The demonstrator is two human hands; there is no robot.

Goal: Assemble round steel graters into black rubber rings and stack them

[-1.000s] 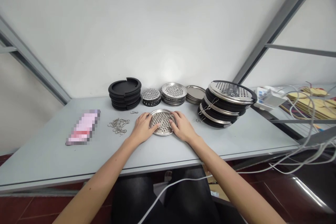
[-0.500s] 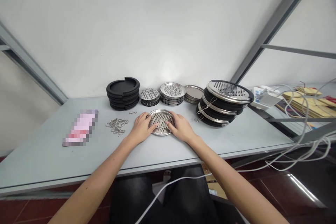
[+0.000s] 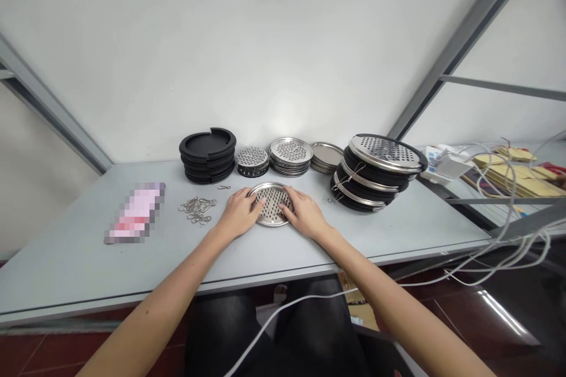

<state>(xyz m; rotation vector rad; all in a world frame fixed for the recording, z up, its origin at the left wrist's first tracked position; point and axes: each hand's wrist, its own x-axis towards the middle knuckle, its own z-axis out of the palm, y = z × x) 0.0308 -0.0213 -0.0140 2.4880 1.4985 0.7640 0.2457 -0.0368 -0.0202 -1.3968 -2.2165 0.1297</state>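
Observation:
A round metal grater plate (image 3: 271, 215) with a raised rim lies on the table in front of me. My left hand (image 3: 237, 212) grips its left edge, the thumb over the rim. On the opposite side my right hand (image 3: 308, 215) holds the right edge, its thumb resting on the perforated face. Behind the plate stand a stack of small perforated discs (image 3: 252, 159), a stack of rimmed grater plates (image 3: 290, 152) and a stack of plain metal discs (image 3: 327, 155). Wire clips (image 3: 197, 207) lie in a small heap left of my left hand.
Black rings (image 3: 207, 156) are stacked at the back left. A leaning pile of black-rimmed graters (image 3: 380, 174) with wire clips stands on the right. A pixelated pink item (image 3: 137, 212) lies far left. White cables (image 3: 508, 230) and a power strip (image 3: 442, 165) are at the right.
My left thumb has shifted slightly left, towards the plate's rim. Both hands stay on the grater plate, which lies in about the same place.

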